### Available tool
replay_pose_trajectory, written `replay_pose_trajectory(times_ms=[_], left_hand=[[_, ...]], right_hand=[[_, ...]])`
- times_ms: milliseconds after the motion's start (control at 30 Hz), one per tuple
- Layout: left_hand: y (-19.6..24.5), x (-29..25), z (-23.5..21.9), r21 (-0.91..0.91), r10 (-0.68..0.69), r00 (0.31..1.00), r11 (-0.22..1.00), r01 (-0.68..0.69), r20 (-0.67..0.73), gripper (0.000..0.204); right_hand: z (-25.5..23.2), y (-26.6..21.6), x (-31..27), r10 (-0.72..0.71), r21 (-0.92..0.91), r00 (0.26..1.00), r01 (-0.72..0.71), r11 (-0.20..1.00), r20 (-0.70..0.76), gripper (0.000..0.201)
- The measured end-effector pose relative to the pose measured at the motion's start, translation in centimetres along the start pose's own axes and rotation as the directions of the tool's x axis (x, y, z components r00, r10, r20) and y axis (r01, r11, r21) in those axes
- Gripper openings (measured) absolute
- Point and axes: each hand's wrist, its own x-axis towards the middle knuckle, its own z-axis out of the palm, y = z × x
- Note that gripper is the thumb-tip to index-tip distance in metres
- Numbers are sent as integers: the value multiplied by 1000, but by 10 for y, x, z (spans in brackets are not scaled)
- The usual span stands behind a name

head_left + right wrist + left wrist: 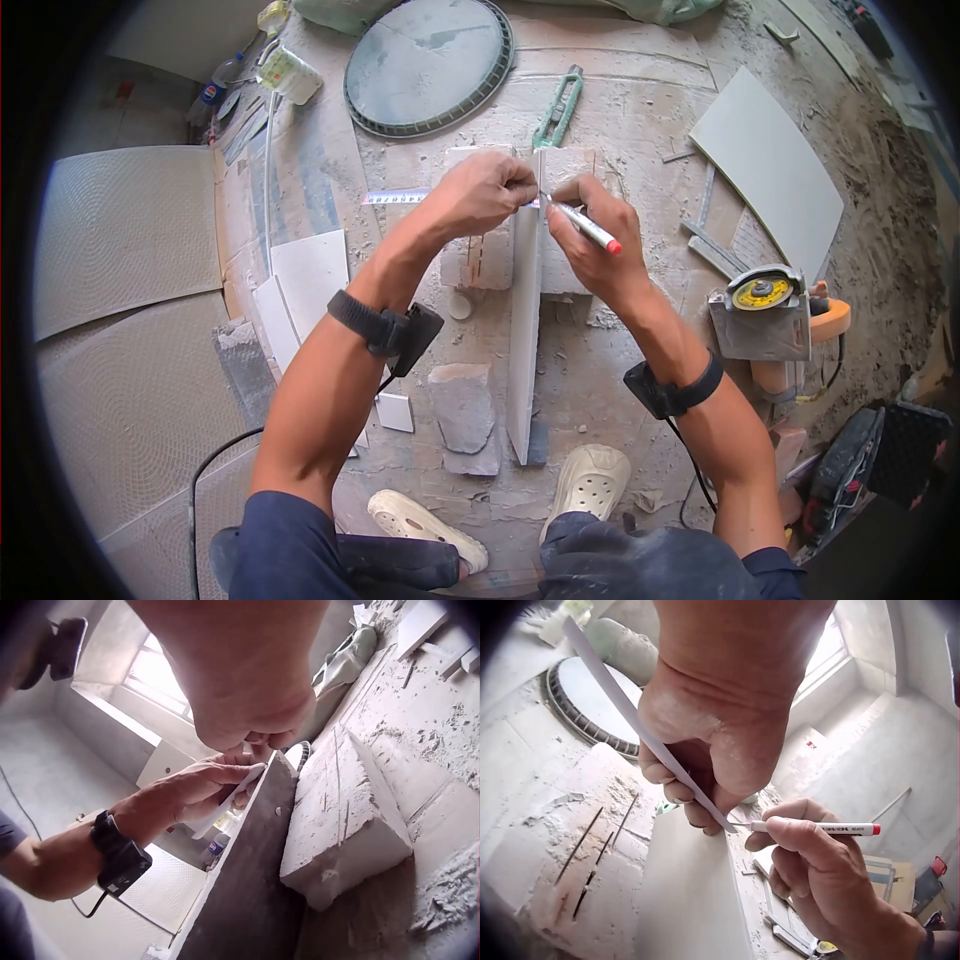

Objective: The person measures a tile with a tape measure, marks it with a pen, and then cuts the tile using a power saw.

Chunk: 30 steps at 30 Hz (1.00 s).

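A pale tile (524, 320) stands on its edge between two white, dusty blocks, one at the left (478, 262) and one at the right (570, 268). My left hand (485, 190) pinches a thin white measuring strip (395, 197) with printed numbers, its end right at the tile's top edge. In the left wrist view the strip (630, 712) runs under the palm, held by thumb and fingers. My right hand (608, 235) grips a white marker (590, 229) with a red end, its tip at the strip's end by the tile edge.
An angle grinder (760, 315) with a yellow disc lies at the right, near a large white tile (770, 170). Beyond the blocks are a green tool (558, 110) and a round lid (430, 65). Stone pieces (462, 408) lie near the shoes.
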Motion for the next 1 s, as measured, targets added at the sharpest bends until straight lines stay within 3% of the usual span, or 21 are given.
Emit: replay_pose_trajectory(times_ms=[100,267,700,900,1000], left_hand=[[1,-12,11,2,-8,1000,1000,8,-29,21],[2,-33,27,0,3,998,1000,-3,-69,22],[7,-76,60,56,-18,996,998,23,-83,19],[16,-100,73,1,-102,994,995,102,-41,17],[18,-113,83,25,-66,995,997,67,-69,16]], right_hand=[[-1,-4,-13,42,-4,998,-42,999,36,16],[-2,-9,-33,1,-46,997,3,999,71,15],[-6,-22,-74,1,-42,987,6,999,162,16],[-4,-25,-99,-28,-27,981,34,999,191,17],[-6,-32,-110,-32,-16,979,36,999,201,17]])
